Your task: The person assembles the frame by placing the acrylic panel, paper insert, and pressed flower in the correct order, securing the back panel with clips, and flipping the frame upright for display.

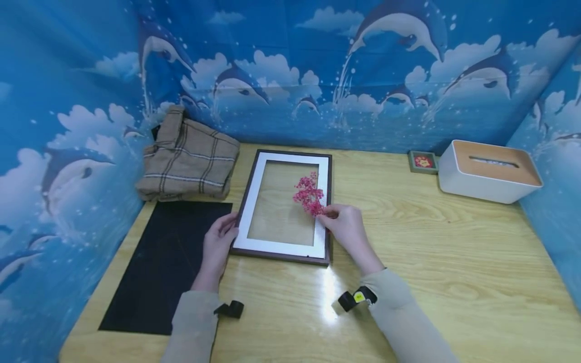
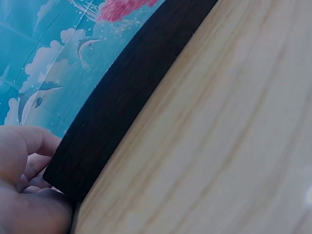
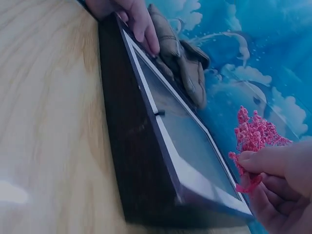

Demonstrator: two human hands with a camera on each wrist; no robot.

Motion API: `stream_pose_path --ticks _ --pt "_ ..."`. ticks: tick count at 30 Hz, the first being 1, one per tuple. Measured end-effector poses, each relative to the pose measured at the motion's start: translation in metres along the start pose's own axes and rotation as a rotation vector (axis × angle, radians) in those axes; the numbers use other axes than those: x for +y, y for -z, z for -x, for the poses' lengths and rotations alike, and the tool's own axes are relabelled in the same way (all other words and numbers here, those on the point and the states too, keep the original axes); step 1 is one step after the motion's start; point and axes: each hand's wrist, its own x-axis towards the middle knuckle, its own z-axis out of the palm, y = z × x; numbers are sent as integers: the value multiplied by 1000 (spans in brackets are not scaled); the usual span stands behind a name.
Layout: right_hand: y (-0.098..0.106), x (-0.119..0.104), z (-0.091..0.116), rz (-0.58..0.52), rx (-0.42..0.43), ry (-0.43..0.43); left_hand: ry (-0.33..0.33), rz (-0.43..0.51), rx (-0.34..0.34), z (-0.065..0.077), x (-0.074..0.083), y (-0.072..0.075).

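A picture frame with a dark edge and white inner border lies on the wooden table. My right hand pinches a sprig of small pink flowers between thumb and fingers, over the frame's right side. In the right wrist view the pink sprig stands up from the fingertips. My left hand holds the frame near its front left corner. The left wrist view has its fingers bent at the corner of the dark edge.
A black board lies left of the frame, partly under the left forearm. Behind it sits a folded brown plaid cloth. At the back right stand a small square box with a red motif and a white tissue box with a wood-toned lid.
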Motion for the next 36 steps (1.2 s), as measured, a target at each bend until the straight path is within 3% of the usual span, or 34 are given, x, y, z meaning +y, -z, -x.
stream_pose_path --ticks 10,16,36 --pt "-33 -18 -22 -52 -94 -39 21 -25 25 1 2 -2" --pt "-44 -18 -32 -60 -89 -92 23 -28 22 1 2 -2" --pt "-49 -24 -36 11 -128 -54 27 -32 17 2 2 -1"
